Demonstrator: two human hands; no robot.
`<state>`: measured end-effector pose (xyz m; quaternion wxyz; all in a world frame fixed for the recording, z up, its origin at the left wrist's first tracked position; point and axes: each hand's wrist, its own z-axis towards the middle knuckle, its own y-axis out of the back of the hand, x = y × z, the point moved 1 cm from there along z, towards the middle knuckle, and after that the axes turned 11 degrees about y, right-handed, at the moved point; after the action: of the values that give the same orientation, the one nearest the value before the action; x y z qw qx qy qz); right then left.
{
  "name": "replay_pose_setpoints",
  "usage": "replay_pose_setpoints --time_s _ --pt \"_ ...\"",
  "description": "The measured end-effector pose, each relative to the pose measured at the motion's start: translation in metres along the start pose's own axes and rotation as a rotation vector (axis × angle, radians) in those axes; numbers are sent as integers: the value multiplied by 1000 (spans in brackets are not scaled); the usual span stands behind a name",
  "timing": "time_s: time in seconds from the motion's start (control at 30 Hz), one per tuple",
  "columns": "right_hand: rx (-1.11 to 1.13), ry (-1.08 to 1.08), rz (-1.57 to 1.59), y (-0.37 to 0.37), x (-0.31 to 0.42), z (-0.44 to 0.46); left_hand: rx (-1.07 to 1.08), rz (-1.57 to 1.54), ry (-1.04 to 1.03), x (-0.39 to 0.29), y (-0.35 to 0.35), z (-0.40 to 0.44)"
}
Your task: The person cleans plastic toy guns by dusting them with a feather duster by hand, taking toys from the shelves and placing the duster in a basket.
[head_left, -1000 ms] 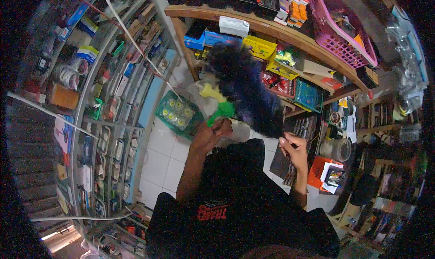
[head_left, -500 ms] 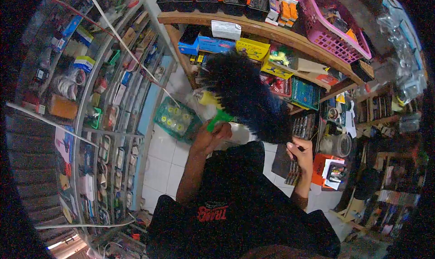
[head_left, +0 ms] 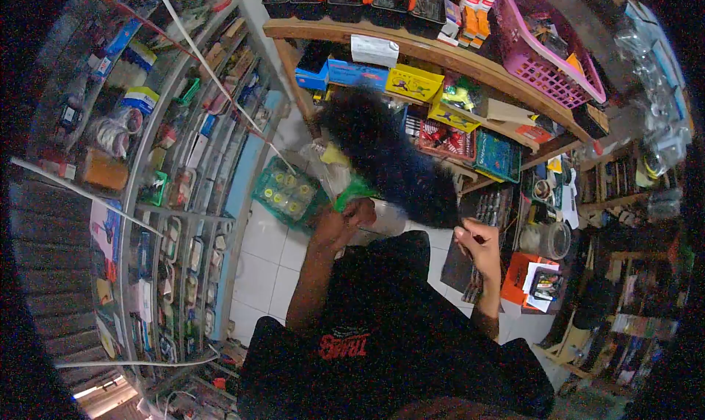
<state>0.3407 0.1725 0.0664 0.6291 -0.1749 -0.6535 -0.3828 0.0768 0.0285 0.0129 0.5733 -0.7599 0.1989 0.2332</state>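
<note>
A black, fluffy duster (head_left: 389, 152) stretches in front of my chest, blurred by motion. My right hand (head_left: 481, 245) pinches its lower right end between thumb and fingers. Closed around a bright green plastic piece (head_left: 355, 192) is my left hand (head_left: 351, 218), just below the duster's left side. I cannot tell whether the green piece belongs to the duster. A clear plastic bag with yellow in it (head_left: 334, 174) shows behind it, partly hidden. Near my left wrist, on the tiled floor, stands a teal basket (head_left: 268, 211) with several yellow-marked round items.
Packed shelves (head_left: 183, 148) rise on the left. Ahead is a wooden shelf (head_left: 440, 42) with a pink basket (head_left: 551, 75), yellow boxes (head_left: 415, 82) and a green basket (head_left: 498, 156). An orange box (head_left: 516, 280) lies at right. White poles (head_left: 194, 60) cross the left side.
The duster has shifted slightly left and down, uncovering more of the red-and-white items behind it. My right hand has moved a little left and up. My left hand stays almost in place.
</note>
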Motion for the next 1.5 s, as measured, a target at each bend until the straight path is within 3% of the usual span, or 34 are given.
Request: replay_pose_setpoints --time_s 0.13,0.2,0.27,0.33,0.37,0.4,0.43,0.57,0.63,0.77,0.87,0.9,1.0,1.03,1.07,1.13,1.2,1.23,1.3,1.37,1.5 --pt "156 50 65 2 -1 2 -56 103 -2 4 11 0" --pt "162 116 78 -2 5 1 -142 386 1 12 24 -1" --pt "137 -2 72 -3 6 2 -124 510 8 15 28 -1" --pt "141 -39 62 -2 7 2 111 131 -25 -2 2 1" --pt "158 -17 55 -2 8 2 150 164 -60 -2 4 3" --pt "175 5 47 -1 10 1 -61 440 -79 12 25 5" --pt "191 27 40 0 10 1 -167 499 -51 15 26 3" --pt "68 -31 12 1 3 -8 -56 43 8 12 13 1" --pt "124 25 -5 6 -1 -6 -36 -2 22 12 12 2" --pt "30 -32 -38 6 16 -10 26 -52 45 17 16 2" --pt "36 58 -21 11 -1 -10 97 106 18 4 0 4" --pt "126 79 -17 17 -9 -12 -122 109 117 -4 -10 8" --pt "95 34 21 11 9 -14 -782 111 418 -27 -47 22" --pt "14 -67 80 8 7 -17 -663 42 392 -21 -42 27" --pt "34 -37 44 8 4 -17 -544 -30 374 -16 -36 31" --pt "76 24 -30 9 -1 -16 373 -291 60 35 34 47" --pt "159 51 32 14 1 -13 537 -759 -1 36 43 32" --pt "138 88 6 14 0 -15 220 -1088 111 18 20 11" --pt "73 92 -68 13 1 -17 142 -724 53 18 16 16" --pt "165 15 3 15 -9 -20 60 -453 21 18 14 18" --pt "153 69 14 13 1 -16 29 -360 33 15 12 19"
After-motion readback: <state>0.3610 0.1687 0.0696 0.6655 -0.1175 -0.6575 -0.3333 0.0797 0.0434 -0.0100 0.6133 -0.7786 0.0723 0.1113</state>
